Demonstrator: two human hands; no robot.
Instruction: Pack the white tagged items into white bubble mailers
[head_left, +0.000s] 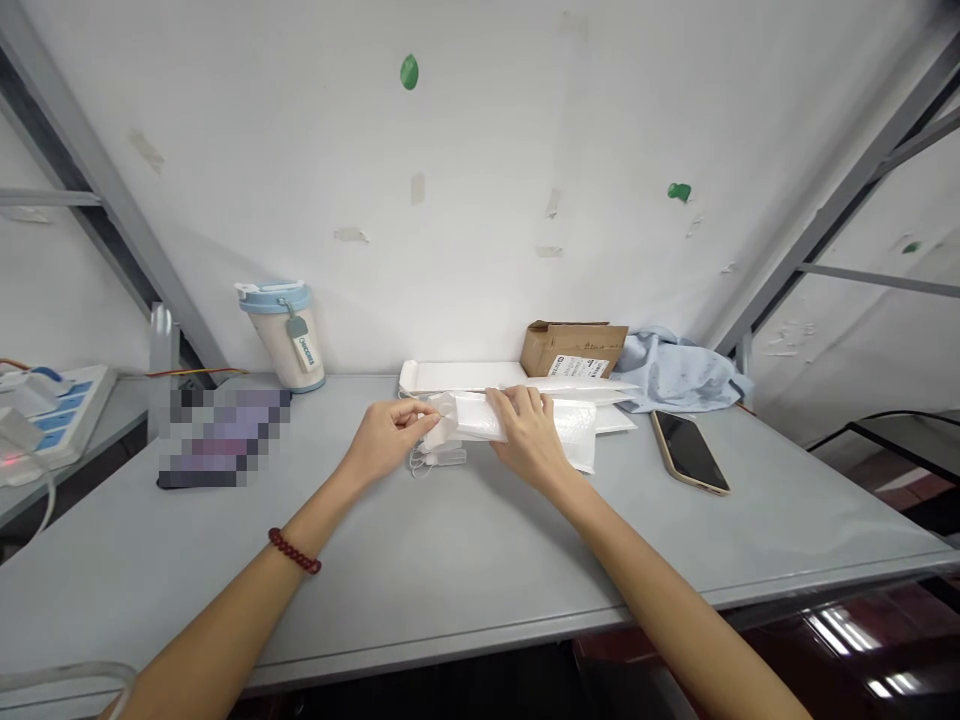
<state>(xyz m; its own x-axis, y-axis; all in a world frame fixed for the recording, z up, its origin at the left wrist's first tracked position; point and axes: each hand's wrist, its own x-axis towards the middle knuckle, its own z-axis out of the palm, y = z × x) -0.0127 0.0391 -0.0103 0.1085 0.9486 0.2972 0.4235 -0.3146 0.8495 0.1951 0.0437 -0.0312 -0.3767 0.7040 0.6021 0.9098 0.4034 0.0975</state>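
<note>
- The white padded envelope [471, 415] is just right of the frame's centre, lying crosswise above the grey desk [450, 580]; whether its underside touches anything is hidden.
- The left hand [386, 435], near the centre of the frame, has its thumb and forefinger brought together on the clear flap at the envelope's left end; a dark red beaded bracelet [295, 551] circles that wrist.
- The right hand [527, 430] holds the envelope's middle from above, fingers bent over its far edge; the bubbled right end shows beyond the hand.
- Small clear pieces with thin loops [448, 457] lie just below the envelope's left end.
- Behind the envelope are more white packages [615, 415] and a long white box [461, 376].
- Right of centre, a brown cardboard box [589, 345] with a printed label stands near the wall [480, 120], beside a crumpled light blue cloth [679, 370].
- A phone [690, 452] lies face up at the right of the frame.
- At the left, a blue-lidded tumbler [281, 340] stands upright behind a pixelated object [217, 440].
- A power strip [71, 415] with plugs sits at the far left edge.
</note>
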